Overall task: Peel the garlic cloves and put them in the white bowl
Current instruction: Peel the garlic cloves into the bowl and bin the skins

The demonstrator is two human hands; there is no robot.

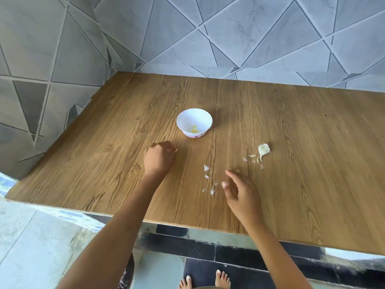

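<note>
White bowl [186, 119]: our landmark; upright on the bench [302, 184]
Peeled cloves [194, 129]: a few yellowish pieces at the bottom of the white bowl
Left hand [159, 158]: just in front and to the left of the white bowl; fingers curled, pinching a pale piece [175, 150] at the tips; we cannot tell whether it is clove or skin
Right hand [239, 193]: in front and to the right of the white bowl, further from it than the left; fingers spread and slack, holding nothing
Garlic head [263, 150]: right of the white bowl and slightly nearer us, lying on the bench, partly broken up
Skins [208, 180]: loose flakes in front of the white bowl, between the two hands; a few more beside the garlic head
Step in hand: we judge the pale piece is being carried to the white bowl, or stripped of its last skin
Doing it well: we would check that no skin clings, bring the fingers right over the rim, release low so nothing bounces out, and let the free hand go to the garlic head
Writing: pink printed band [194, 136] round the foot of the white bowl, its marks too small to read; we see no other label or brand
</note>
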